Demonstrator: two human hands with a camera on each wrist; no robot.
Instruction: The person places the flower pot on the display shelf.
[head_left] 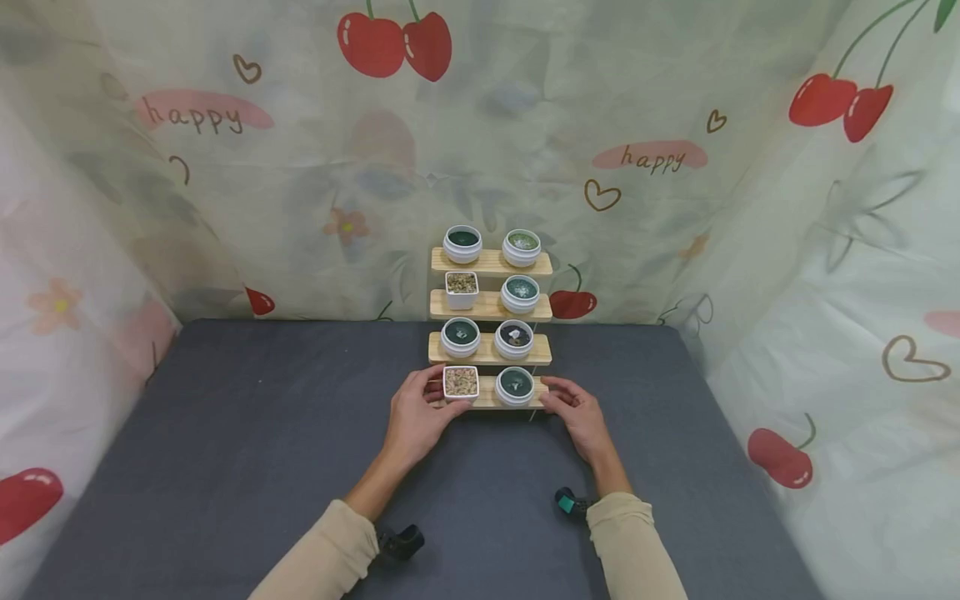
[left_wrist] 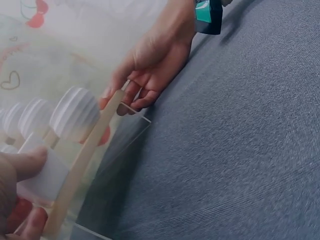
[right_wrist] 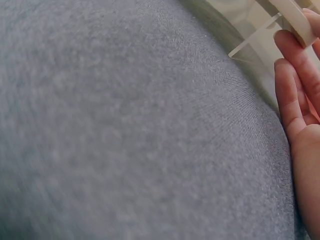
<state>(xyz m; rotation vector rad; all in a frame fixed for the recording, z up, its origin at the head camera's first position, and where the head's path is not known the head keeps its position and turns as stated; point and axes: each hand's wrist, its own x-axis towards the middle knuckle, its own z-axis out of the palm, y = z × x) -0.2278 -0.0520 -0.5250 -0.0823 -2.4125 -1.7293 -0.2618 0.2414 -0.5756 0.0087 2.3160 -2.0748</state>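
Note:
A tiered stand has light wooden shelf boards (head_left: 491, 306) on clear side panels (left_wrist: 135, 125). Each board bears two small white pots. On the lowest board (head_left: 486, 403), a square pot (head_left: 461, 382) filled with tan gravel stands at the left, beside a round ribbed pot (head_left: 514, 387) with dark green contents. My left hand (head_left: 418, 417) holds the square pot, thumb along its side and the other fingers low by the board's left end. At the right end of that board, my right hand (head_left: 581, 417) pinches the wood between thumb and fingers.
Higher up stand several round pots (head_left: 517, 336) and another square gravel pot (head_left: 461, 288). The stand is at the back of a dark grey cloth-covered table (head_left: 300, 467), close to a cherry-printed curtain (head_left: 300, 208). Dark straps with small devices (head_left: 401, 543) are on both wrists.

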